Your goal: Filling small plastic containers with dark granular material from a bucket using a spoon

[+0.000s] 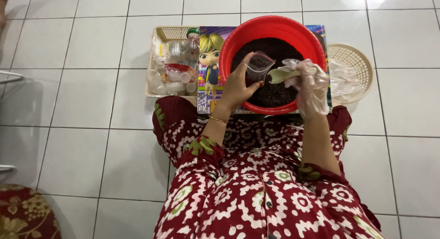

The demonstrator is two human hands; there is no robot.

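Note:
A red round basin [238,41] full of dark, grainy material sits on a colourful cartoon-printed board [210,55] on the floor in front of me. My left hand [238,85] holds a small clear plastic bag [258,67] open over the basin; the bag has a little dark material in it. My right hand [308,83], in a loose clear plastic glove, grips a pale green spoon [277,75] whose bowl is at the mouth of the bag.
A cream plastic basket [158,37] at the left holds clear bags and small packets. A round cream woven basket [355,64] with clear plastic in it stands at the right. White floor tiles lie all round; a floral cushion [20,211] is at the bottom left.

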